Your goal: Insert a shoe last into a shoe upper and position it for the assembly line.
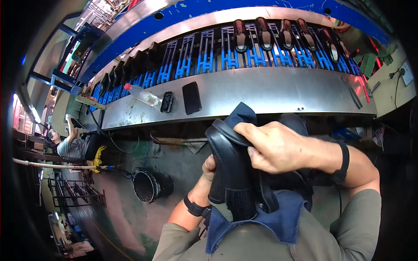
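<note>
- Head view: the black shoe [228, 163] is up off your lap, in front of the blue apron [285, 213], near the metal bench [283, 93].
- Your left hand [206, 176] is wrapped round the side of the shoe; most of its fingers are hidden.
- Your right hand [278, 145] is pinched on a black curved piece [224, 130] at the shoe's top end.
- The side of the shoe looks sewn and shaped, so I think that part is done.
- The curved piece may be the sole. I cannot tell if it is stuck on all the way round, so this shoe looks only partly done.
- Other shoes [264, 37] stand on the blue rack [207, 52]. Their pale bottoms look bare, so they seem left to do.
</note>
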{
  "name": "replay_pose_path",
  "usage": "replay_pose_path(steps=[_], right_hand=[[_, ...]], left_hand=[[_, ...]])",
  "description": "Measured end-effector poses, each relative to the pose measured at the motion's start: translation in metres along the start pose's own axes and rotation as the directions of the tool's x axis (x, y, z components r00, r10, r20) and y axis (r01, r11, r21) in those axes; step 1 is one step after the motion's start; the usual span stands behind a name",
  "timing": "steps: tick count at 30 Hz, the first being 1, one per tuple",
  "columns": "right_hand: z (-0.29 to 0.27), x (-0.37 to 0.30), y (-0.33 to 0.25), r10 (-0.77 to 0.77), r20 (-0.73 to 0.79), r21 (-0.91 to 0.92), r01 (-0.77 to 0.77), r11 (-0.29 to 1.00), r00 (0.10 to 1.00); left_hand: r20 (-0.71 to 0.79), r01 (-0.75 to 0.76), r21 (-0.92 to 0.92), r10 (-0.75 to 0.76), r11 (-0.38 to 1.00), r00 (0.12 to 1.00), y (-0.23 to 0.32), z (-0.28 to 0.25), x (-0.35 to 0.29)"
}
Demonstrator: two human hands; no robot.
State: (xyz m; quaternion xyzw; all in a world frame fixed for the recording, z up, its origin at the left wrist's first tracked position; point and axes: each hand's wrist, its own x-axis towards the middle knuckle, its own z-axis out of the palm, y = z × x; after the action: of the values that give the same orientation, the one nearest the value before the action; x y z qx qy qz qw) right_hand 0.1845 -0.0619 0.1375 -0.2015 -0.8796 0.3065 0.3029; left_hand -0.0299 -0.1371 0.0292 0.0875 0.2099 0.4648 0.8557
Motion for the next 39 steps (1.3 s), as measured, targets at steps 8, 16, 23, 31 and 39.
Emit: replay_pose_path(steps=[8,16,23,31,39], right_hand=[[0.027,-0.023,-0.024,0.178,-0.048,-0.214,-0.184,0.959,0.983],[0.067,-0.119,-0.045,0.308,-0.010,-0.226,-0.302,0.926,0.951],[0.022,-0.072,0.004,-0.339,-0.207,-0.266,0.281,0.922,0.918],[0.059,-0.069,0.118,0.775,-0.001,0.722,-0.536,0.438,0.632],[0.030,-0.072,0.142,0.731,0.108,0.809,-0.487,0.329,0.674]], left_hand=[[0.197,-0.168,0.221,0.125,0.961,0.972,-0.007,0.004,0.000],[-0.110,-0.076,0.216,0.102,0.973,0.989,0.000,0.013,0.029],[-0.184,-0.041,0.405,0.126,0.913,0.975,0.009,0.049,0.034],[0.316,-0.488,0.806,0.454,0.335,0.833,-0.007,-0.011,0.081],[-0.037,0.036,0.745,-0.012,0.666,0.999,0.020,-0.003,0.149]])
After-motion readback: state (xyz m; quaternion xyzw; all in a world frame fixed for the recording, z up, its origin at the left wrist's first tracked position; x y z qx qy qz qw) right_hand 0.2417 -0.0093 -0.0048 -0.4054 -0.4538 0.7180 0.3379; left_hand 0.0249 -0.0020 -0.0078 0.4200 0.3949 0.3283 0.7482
